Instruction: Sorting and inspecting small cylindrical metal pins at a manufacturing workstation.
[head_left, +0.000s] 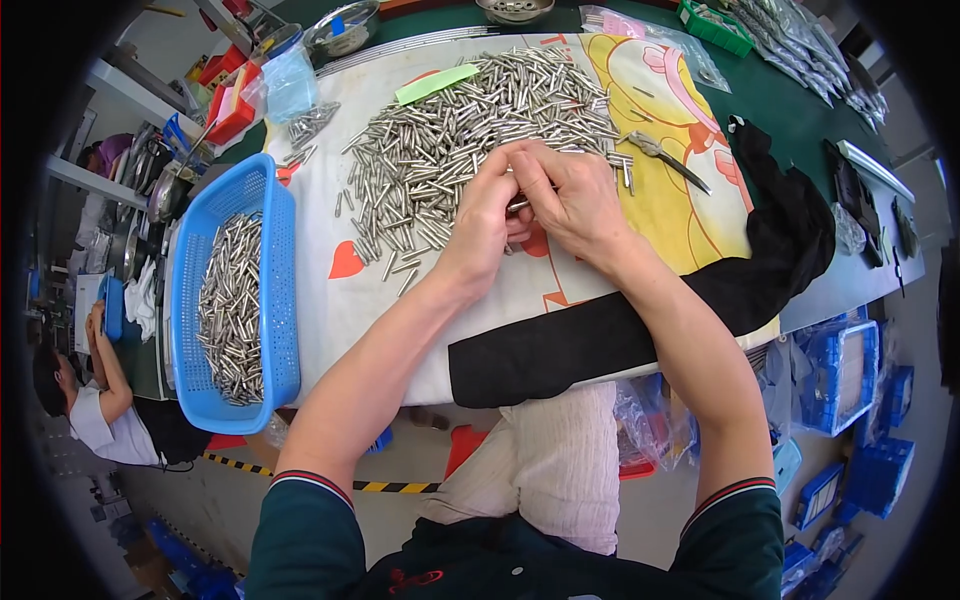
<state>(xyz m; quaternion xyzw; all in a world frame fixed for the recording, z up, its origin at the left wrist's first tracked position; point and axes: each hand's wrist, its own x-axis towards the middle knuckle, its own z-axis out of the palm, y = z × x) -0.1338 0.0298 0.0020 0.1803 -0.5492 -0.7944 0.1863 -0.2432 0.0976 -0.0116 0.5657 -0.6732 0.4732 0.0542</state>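
Note:
My left hand (482,222) and my right hand (578,200) meet at the near edge of a wide heap of small silvery metal pins (480,120). Both have their fingers curled in and touching each other. A dark, shiny bit shows in the gap between them, but the fingers hide most of it. The pins lie loose on a white and yellow printed cloth (335,215), and a green strip (437,84) rests on top of them. To the left, a blue plastic basket (283,330) holds many more such pins.
Right of the heap lies a pair of pliers or snips (670,160) with dark handles. A black cloth (600,340) stretches along the near edge and right side. Metal bowls (515,10) and a green tray (715,27) stand at the back. Another person (110,410) works at far left.

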